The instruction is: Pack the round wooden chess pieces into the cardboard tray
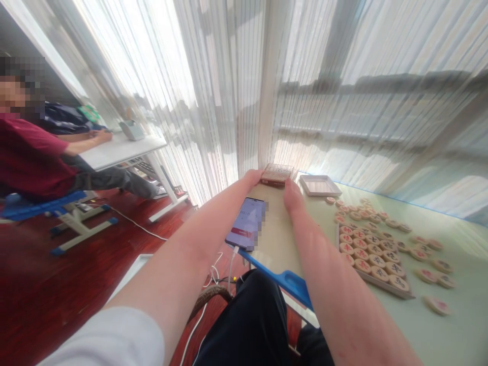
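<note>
At the far end of the desk, a small printed cardboard box (277, 173) sits between my two hands. My left hand (255, 177) grips its left side, and my right hand (292, 194) holds its near right corner. Just right of it stands an open white box lid (320, 186). A tray (385, 285) holds rows of round xiangqi pieces with red and black characters. More loose xiangqi pieces (427, 275) lie scattered behind and to the right of the tray. By my left forearm, a phone (247, 223) with a lit screen is plugged into a white cable.
The pale green desk (457, 335) has a blue edge (280, 277) near my legs. Sheer curtains (213, 91) hang behind it. On the left, a person in a dark red shirt (30, 157) sits at a white desk (122, 150). White cables (194, 330) trail over the red floor.
</note>
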`<state>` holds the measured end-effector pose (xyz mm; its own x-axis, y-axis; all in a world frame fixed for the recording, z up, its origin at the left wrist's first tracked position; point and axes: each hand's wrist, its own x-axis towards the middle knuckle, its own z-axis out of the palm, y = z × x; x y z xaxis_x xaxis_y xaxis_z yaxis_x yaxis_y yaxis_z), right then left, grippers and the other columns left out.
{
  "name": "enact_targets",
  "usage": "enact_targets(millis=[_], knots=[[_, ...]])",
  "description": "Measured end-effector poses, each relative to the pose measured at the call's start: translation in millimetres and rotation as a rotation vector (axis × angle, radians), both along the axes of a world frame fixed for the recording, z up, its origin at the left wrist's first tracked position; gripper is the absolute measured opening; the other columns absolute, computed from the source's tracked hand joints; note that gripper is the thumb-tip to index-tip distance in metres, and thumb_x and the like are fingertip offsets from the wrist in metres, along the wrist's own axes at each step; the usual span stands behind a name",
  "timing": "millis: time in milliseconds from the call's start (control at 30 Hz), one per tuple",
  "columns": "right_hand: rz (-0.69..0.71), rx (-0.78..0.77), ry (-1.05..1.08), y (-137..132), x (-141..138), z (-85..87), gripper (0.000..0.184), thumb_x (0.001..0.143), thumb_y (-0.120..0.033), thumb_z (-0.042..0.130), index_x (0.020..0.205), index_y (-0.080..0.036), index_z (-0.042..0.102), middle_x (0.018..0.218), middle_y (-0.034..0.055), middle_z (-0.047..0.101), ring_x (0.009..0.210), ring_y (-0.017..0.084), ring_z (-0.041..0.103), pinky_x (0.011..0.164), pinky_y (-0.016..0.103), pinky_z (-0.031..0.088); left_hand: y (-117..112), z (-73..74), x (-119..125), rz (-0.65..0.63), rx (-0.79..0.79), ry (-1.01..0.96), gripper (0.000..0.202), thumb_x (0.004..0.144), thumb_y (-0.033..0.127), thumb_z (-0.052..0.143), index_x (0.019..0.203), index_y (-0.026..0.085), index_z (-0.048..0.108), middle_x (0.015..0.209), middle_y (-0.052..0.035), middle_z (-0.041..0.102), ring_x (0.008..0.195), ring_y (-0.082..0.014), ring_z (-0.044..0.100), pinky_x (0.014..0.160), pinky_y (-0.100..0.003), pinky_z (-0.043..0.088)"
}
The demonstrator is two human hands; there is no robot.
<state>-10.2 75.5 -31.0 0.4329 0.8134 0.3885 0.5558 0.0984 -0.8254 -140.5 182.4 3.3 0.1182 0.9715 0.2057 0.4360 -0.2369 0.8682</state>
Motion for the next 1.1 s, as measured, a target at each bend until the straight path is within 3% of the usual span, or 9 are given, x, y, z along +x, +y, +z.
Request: enact_targets(millis=[100,200,333,467,600,800,967,1100], knots=[[-0.055,0.021,0.009,-3.2,1.2,1.8,0.053,0.089,-0.052,0.028,0.103,-0.017,0.066,0.108,0.0187,0.061,0.113,0.032,0.048,0.098,0.049,0.035,-5.2,6.5,-3.3,-0.079,-0.234,0.001,0.021,0.076,0.032,0.059,0.063,0.016,0.057,0.066,-0.0083,0.064,0.067,-0.0215,0.063,0.063,-0.036,0.051],[-0.103,-0.018,0.007,-8.6,-1.8,7.1,0.046,0.087,-0.045,0.035,0.104,-0.014,0.065,0.108,0.0197,0.06,0.108,0.03,0.05,0.095,0.045,0.037,-13.8,16.4,-5.8,-0.137,-0.339,-0.021,0.019,0.073,0.033,0.064,0.067,0.015,0.058,0.073,-0.0092,0.064,0.07,-0.0217,0.062,0.064,-0.036,0.052],[-0.128,-0.059,0.047,-14.2,-6.8,15.9,0.04,0.085,-0.04,0.038,0.102,-0.013,0.063,0.104,0.0156,0.063,0.1,0.026,0.054,0.088,0.038,0.04,-26.2,35.7,-6.9,-0.262,-0.366,-0.134,0.013,0.073,0.025,0.064,0.078,0.014,0.059,0.085,-0.0096,0.066,0.074,-0.0189,0.062,0.069,-0.033,0.052],[-0.219,-0.108,0.132,-16.4,-6.1,23.2,0.034,0.083,-0.036,0.039,0.068,-0.017,0.063,0.077,0.0123,0.065,0.082,0.026,0.057,0.074,0.035,0.041,-36.0,49.1,-7.9,-0.378,-0.331,-0.343,0.015,0.074,0.02,0.065,0.082,0.01,0.058,0.086,-0.0121,0.066,0.076,-0.0195,0.063,0.072,-0.033,0.054],[-0.329,-0.085,0.212,-22.6,-3.7,34.0,0.033,0.079,-0.031,0.042,0.047,-0.022,0.048,0.052,0.0085,0.053,0.062,0.022,0.05,0.058,0.032,0.036,-42.5,50.5,-10.7,-0.341,-0.309,-0.538,0.019,0.075,0.023,0.065,0.087,0.011,0.057,0.087,-0.0114,0.066,0.074,-0.0194,0.064,0.073,-0.037,0.054],[-0.458,0.195,0.331,-40.7,-4.0,51.9,0.043,0.085,-0.048,0.031,0.049,-0.024,0.03,0.048,-0.0016,0.033,0.053,0.015,0.034,0.051,0.028,0.029,-61.8,50.2,-24.5,-0.326,-0.289,-0.654,0.026,0.078,0.03,0.064,0.096,0.012,0.058,0.095,-0.012,0.066,0.075,-0.018,0.065,0.073,-0.036,0.055],[-0.371,0.477,0.523,-50.3,-6.6,63.0,0.044,0.081,-0.048,0.043,0.05,-0.024,0.024,0.048,-0.0064,0.019,0.047,0.01,0.024,0.046,0.026,0.025,-86.1,52.0,-40.6,-0.433,-0.32,-0.693,0.028,0.081,0.034,0.061,0.1,0.014,0.057,0.104,-0.0115,0.065,0.075,-0.0168,0.066,0.074,-0.037,0.057],[-0.223,0.558,0.492,-55.6,-12.0,76.9,0.038,0.085,-0.045,0.035,0.054,-0.023,0.03,0.052,-0.0059,0.026,0.05,0.01,0.033,0.051,0.025,0.034,-99.7,56.9,-46.0,-0.456,-0.308,-0.723,0.029,0.082,0.035,0.06,0.101,0.014,0.056,0.106,-0.0117,0.065,0.074,-0.0162,0.066,0.075,-0.037,0.057]])
